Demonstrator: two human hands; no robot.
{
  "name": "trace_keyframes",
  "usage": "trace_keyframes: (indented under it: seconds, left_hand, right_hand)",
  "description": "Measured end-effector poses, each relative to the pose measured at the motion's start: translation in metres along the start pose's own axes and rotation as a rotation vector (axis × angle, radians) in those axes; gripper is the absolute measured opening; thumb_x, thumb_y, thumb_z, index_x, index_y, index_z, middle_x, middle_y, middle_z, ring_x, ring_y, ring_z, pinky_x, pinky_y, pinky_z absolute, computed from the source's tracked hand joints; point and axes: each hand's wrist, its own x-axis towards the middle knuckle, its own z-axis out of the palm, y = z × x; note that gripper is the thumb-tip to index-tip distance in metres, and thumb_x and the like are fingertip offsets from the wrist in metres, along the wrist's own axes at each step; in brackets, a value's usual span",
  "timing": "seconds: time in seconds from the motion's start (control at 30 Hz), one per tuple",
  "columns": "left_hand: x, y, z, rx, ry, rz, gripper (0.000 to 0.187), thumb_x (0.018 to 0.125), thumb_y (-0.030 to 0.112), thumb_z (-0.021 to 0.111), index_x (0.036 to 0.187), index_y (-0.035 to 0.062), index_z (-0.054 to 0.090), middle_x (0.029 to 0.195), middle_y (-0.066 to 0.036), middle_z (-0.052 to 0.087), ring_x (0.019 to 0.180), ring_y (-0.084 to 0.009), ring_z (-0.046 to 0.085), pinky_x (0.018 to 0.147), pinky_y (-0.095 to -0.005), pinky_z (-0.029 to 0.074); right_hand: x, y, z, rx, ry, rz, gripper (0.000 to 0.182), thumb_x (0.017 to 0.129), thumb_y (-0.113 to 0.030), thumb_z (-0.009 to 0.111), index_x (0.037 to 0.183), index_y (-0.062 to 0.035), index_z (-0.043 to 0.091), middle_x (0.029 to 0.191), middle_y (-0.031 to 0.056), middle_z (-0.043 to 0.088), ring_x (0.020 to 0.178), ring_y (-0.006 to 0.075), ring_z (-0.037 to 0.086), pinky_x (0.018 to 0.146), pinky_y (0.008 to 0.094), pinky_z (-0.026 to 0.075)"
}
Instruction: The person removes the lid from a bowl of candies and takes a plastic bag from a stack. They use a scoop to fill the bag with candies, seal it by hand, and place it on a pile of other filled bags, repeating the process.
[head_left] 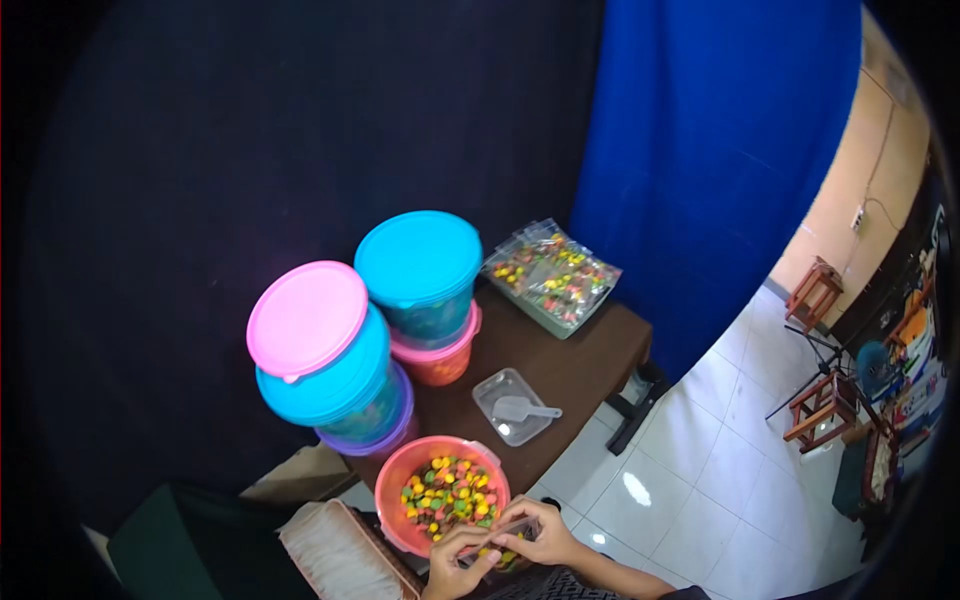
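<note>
Both hands pinch the top edge of a small clear plastic bag (512,556) with colourful round candies inside. My left hand (456,568) has its fingers closed on the bag's left side. On the other side, my right hand (545,537) grips the bag between thumb and fingers. Just beyond them stands a pink bucket (388,500), open at the top, with yellow, green, pink and brown candies (450,490) in it. The bag overlaps the bucket's near rim in view; its lower part is partly hidden by my hands.
On the brown table (600,345) are a shallow clear tray (490,388) with a white scoop (515,408), and a container (540,315) piled with filled bags (560,270). Stacked lidded tubs (420,255) stand at left, with a pink lid (308,318) on top. Wooden stools (822,408) stand far right.
</note>
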Motion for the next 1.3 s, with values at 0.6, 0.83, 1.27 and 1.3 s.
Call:
trace_keyframes:
  seconds: [0.6,0.83,1.27,1.3]
  left_hand:
    - [0.115,-0.011,0.218,0.112,-0.363,-0.001,0.010,0.071,0.005,0.064,0.074,-0.0025,0.058,0.075,-0.011,0.056,0.066,-0.0189,0.057,0.059,-0.0265,0.045]
    - [0.144,-0.026,0.260,0.194,-0.359,0.145,0.011,0.073,0.009,0.062,0.074,-0.0016,0.060,0.071,-0.010,0.058,0.066,-0.0202,0.058,0.058,-0.0276,0.045]
    - [0.260,-0.044,0.238,0.361,-0.393,0.430,0.007,0.072,0.010,0.064,0.074,0.0035,0.061,0.075,-0.008,0.061,0.073,-0.0220,0.058,0.068,-0.0319,0.044]
    - [0.271,-0.058,0.230,0.356,-0.435,0.407,0.010,0.073,0.010,0.064,0.079,0.0027,0.061,0.079,-0.008,0.062,0.077,-0.0207,0.059,0.071,-0.0313,0.045]
  right_hand:
    - [-0.030,-0.015,-0.255,-0.154,-0.005,0.077,0.010,0.072,-0.004,0.063,0.082,-0.0012,0.064,0.081,0.0088,0.061,0.076,0.0171,0.059,0.068,0.0269,0.046]
    - [-0.025,-0.026,-0.302,-0.231,0.031,0.140,0.013,0.073,-0.013,0.064,0.072,-0.0010,0.060,0.067,0.0080,0.053,0.060,0.0161,0.056,0.055,0.0265,0.044]
    - [0.067,-0.003,-0.380,-0.213,-0.062,0.144,0.011,0.073,-0.013,0.064,0.069,-0.0036,0.060,0.063,0.0069,0.054,0.059,0.0159,0.052,0.054,0.0266,0.040]
    - [0.082,0.005,-0.390,-0.205,-0.085,0.161,0.011,0.073,-0.013,0.064,0.069,-0.0036,0.060,0.063,0.0069,0.054,0.059,0.0159,0.052,0.054,0.0266,0.040]
